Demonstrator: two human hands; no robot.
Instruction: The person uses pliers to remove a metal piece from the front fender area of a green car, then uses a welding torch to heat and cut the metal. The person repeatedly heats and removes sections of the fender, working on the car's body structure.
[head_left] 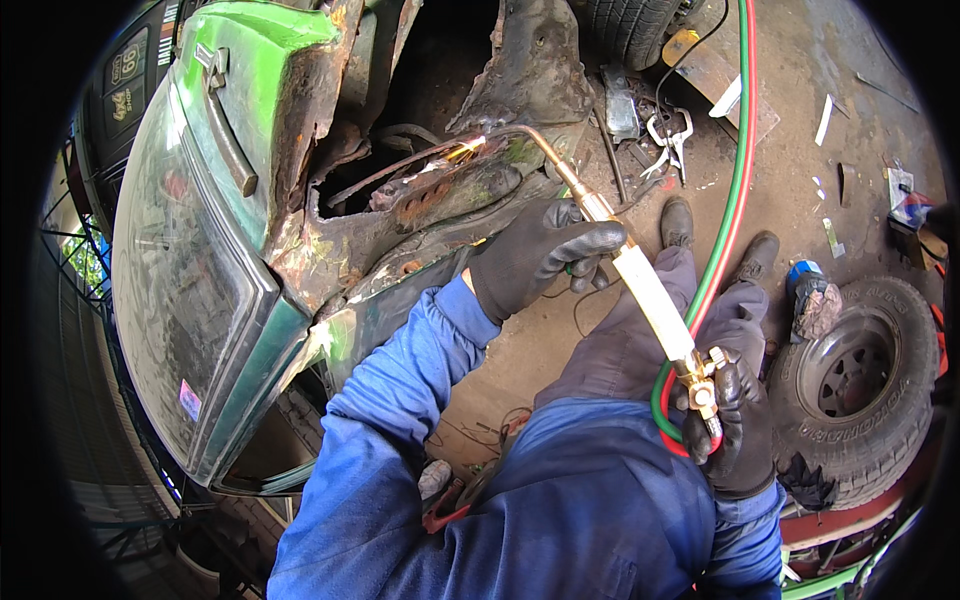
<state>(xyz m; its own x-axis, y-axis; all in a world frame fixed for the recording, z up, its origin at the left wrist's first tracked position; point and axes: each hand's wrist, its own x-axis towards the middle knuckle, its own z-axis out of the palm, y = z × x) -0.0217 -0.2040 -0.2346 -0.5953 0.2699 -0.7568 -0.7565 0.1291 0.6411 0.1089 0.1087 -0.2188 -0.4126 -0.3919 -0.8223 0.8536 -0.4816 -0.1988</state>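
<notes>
A gas torch (650, 300) with a pale handle and brass fittings slants across the view. My left hand (545, 250), in a black glove, is closed at its front end, the fingers crossing the torch just behind the brass neck. My right hand (735, 425), also gloved, grips the valve end near the hose connections. From the bent copper tip (535, 135) a small bright flame (465, 150) meets the rusty edge of a cut-open car body (420, 205). A thin strip or rod runs beside the flame; I cannot tell which.
Green and red hoses (738, 190) loop down past my right side. A windscreen (190, 290) lies left of the rusty metal. Locking clamps (670, 140) and scraps litter the floor. A spare wheel (850, 380) with a blue-topped can (805, 280) beside it is at right.
</notes>
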